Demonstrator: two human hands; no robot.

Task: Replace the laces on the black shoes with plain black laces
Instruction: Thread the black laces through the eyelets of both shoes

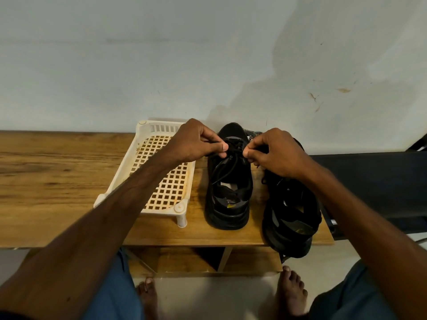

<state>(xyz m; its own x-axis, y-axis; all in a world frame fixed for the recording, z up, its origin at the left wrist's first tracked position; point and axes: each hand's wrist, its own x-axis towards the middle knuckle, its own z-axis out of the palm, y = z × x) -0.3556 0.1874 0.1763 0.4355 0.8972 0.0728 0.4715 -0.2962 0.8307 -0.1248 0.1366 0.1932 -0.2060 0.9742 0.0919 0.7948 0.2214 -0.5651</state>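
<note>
We are working at the brown wooden table [46,172], which is standing against a pale wall. On it, at nine o'clock from the shoes, the cream plastic lattice tray [169,195] is sitting on short legs. The black thick-soled shoe [228,211] is standing upright in the middle, with its toe toward twelve o'clock. The second black shoe [291,218] is resting at four o'clock from it, near the table's front edge.

Our left hand [196,144] and our right hand [275,155] are meeting over the eyelets of the middle shoe. Each one is pinching the thin plain black lace [221,168] between thumb and forefinger, and a loose part is hanging into the shoe's opening. At one o'clock from the toe, a speckled black-and-white lace [253,132] is lying by the wall.

We are judging the black lace to be light, soft and limp, so it is best taken close to its stiff tip for threading. The shoe is looking light enough to shift under a pull, so one hand may need to steady it.
</note>
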